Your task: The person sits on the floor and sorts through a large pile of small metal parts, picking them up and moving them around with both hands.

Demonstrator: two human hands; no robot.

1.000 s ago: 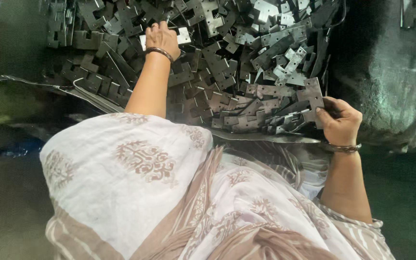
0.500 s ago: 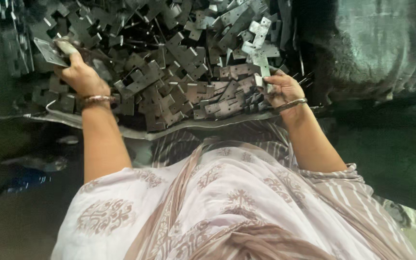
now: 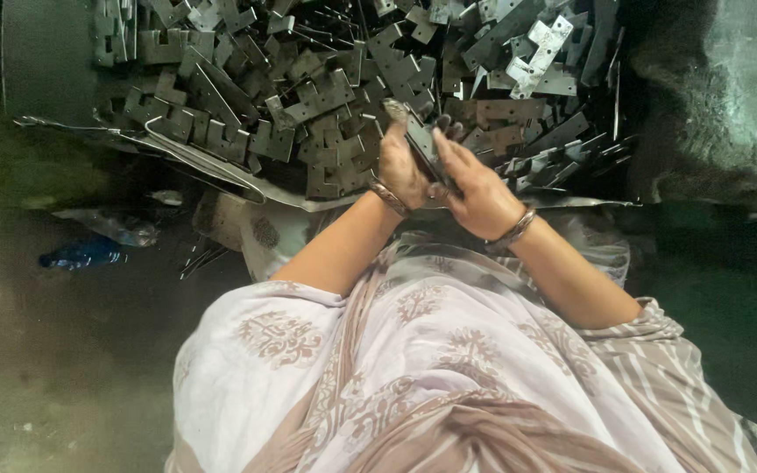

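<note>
Left hand [image 3: 402, 162] and right hand [image 3: 475, 184], together, clamp one flat grey metal bracket [image 3: 422, 140]. Heap of grey notched metal plates [image 3: 308, 79] behind; blue plastic wrapper [image 3: 81, 254] far left on floor.

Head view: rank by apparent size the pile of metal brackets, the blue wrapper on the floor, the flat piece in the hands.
1. pile of metal brackets
2. blue wrapper
3. flat piece, held between left hand and right hand; partly hidden, so 2 versus 3 is unsure.

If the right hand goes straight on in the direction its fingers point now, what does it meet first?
The right hand points up and left, toward the flat metal piece already held between it and the left hand. Beyond that it would probably meet the pile of metal brackets, though depth is hard to judge.
</note>
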